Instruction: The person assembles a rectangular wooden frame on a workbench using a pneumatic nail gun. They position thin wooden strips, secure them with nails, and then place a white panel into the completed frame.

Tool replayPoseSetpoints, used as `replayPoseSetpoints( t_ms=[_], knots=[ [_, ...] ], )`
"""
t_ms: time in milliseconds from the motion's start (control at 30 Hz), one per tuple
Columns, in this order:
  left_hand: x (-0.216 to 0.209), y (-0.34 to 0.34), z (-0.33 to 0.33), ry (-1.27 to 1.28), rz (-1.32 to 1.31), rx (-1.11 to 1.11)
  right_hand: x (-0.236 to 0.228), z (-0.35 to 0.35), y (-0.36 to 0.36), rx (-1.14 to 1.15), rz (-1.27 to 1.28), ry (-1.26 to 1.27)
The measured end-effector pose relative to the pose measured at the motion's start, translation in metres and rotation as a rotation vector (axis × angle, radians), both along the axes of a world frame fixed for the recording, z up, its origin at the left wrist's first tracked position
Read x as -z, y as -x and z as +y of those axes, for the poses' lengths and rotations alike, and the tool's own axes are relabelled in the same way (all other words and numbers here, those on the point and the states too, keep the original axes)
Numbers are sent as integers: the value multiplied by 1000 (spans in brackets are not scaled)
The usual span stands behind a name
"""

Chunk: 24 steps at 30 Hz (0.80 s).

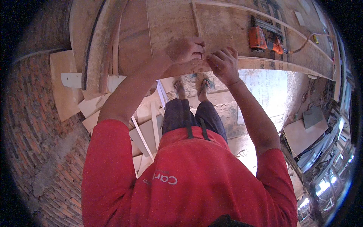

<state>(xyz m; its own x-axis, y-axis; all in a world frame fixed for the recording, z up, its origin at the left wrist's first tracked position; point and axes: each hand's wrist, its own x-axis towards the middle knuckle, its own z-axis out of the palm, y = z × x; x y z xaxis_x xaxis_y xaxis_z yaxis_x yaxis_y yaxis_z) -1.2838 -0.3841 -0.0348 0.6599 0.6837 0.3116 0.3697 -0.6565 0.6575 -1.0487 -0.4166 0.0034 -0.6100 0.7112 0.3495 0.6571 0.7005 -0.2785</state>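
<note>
Head view shows both hands of the person near each other, above the near edge of a wide wooden board (227,34). The left hand (187,50) is almost closed, its fingers bent inward toward the other hand. The right hand (225,65) is half closed, with the fingers bent and their tips directed to the left hand. Between the fingertips it is too blurred, so I cannot tell if either hand has hold of something small, or if they touch the board. A thin wood strip (280,64) runs along the near edge, at the right of the right hand. Farther right, an orange tool (258,38) lies on the board, with a hose (302,44) joined to it.
</note>
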Motion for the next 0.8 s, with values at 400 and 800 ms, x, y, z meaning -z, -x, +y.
replayPoseSetpoints(
  t_ms=[400,800],
  knots=[
    [-3,-1,10,30,61,27,3,7,0,-82,4,38],
    [6,2,17,-9,92,110,12,8,-10,-90,-9,72]
  ],
)
